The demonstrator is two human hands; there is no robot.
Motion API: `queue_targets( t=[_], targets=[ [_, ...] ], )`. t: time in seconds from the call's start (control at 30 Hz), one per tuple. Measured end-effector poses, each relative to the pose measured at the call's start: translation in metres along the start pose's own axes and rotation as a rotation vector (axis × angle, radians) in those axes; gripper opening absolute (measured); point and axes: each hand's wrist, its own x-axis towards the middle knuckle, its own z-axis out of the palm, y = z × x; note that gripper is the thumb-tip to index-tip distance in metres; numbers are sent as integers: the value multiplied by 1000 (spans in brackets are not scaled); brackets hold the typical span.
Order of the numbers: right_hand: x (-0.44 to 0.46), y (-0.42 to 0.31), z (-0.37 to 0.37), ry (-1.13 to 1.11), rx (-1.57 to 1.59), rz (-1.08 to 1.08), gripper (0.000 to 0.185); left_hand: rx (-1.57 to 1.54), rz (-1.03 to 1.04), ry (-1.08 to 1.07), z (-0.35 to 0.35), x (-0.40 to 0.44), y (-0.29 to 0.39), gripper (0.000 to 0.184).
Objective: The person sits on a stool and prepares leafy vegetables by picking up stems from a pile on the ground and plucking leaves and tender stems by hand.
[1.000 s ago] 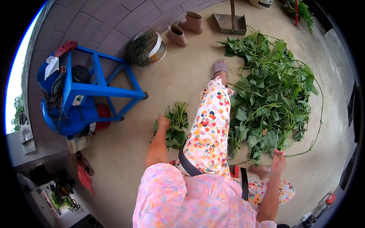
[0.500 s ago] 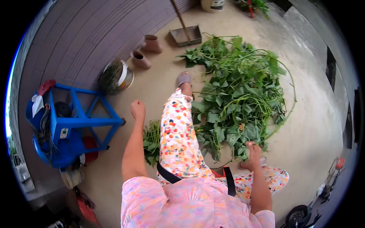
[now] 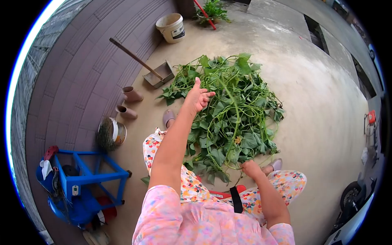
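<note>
A heap of leafy green vines point(image 3: 249, 106) lies on the concrete floor between my feet. My left hand point(image 3: 198, 98) reaches over the heap's upper left part, thumb and fingers spread, with nothing held in it. At the heap's near edge, my right hand point(image 3: 252, 168) is closed round a thin vine stem; its fingertips are partly hidden. One long stem arches over the top of the heap and comes down toward that hand. A few leaves point(image 3: 145, 179) show left of my leg, mostly covered by my left arm.
Left along the tiled wall are a blue upturned stool point(image 3: 96, 178), a bucket with dry stalks point(image 3: 120, 132), boots point(image 3: 131, 94) and a long-handled dustpan point(image 3: 165, 73). A white bucket point(image 3: 171, 29) and a potted plant point(image 3: 213, 12) stand behind. A motorcycle wheel point(image 3: 352, 195) is lower right.
My left hand has swung from beside the stool to over the heap and opened from a fist. My right hand has moved left and closed on a stem. The view has shifted.
</note>
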Motion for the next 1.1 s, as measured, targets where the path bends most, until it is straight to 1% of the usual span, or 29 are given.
queue_targets(
  t=[0.03,0.07,0.1,0.13,0.17,0.2,0.23,0.27,0.3,0.33,0.4,0.43,0.5,0.53,0.6,0.63,0.7,0.73,0.8,0.93,1.0,1.03,1.07,1.1],
  targets=[
    [-1,2,2,13,10,9,14,-71,-17,-42,3,7,1,67],
    [-1,3,4,-45,-62,118,16,-55,-21,-47,5,16,1,67],
    [0,1,4,-107,-132,224,17,-81,-72,-136,10,17,3,60],
    [0,0,4,-99,-120,225,17,-108,-122,-223,15,16,4,52],
    [0,-2,3,-114,-127,213,19,-79,-27,-70,22,16,1,27],
    [1,-3,0,-128,-134,202,21,-64,-27,-70,20,22,3,27],
    [1,-9,-8,-120,-124,204,21,-67,-27,-59,14,30,6,18],
    [1,-14,-16,-177,-83,250,21,-68,-26,-48,9,39,8,10],
    [1,-18,-20,-234,-41,296,23,-59,46,31,22,22,13,6],
    [4,-13,-13,-224,-24,301,23,-33,113,79,28,11,17,4],
    [14,0,0,-114,9,182,31,33,196,23,45,-24,32,7],
    [13,0,0,-101,23,189,31,73,248,-10,53,-43,41,8],
    [10,-11,-13,331,76,69,41,181,362,-79,71,-82,55,11],
    [12,-16,-19,343,86,78,41,250,424,-115,80,-102,60,12],
    [18,-26,-36,622,9,-19,47,321,510,-150,100,-140,66,12],
    [17,-31,-47,636,12,-6,47,333,508,-166,107,-154,68,12],
    [13,-42,-63,789,146,-113,44,422,679,-238,119,-176,69,13],
    [13,-42,-64,800,149,-105,44,431,678,-250,127,-186,66,13],
    [13,-40,-65,862,146,-114,44,502,823,-191,141,-201,61,12],
    [10,-41,-70,887,218,-75,39,586,924,-183,161,-212,51,11],
    [5,-43,-75,845,335,-114,27,597,932,-186,175,-221,42,12],
    [9,-42,-70,910,338,-120,22,603,947,-179,181,-223,39,12],
    [9,-42,-69,925,340,-112,22,610,962,-174,186,-225,36,13],
    [7,-43,-71,894,309,-139,21,613,974,-220,189,-224,34,12]
  ],
)
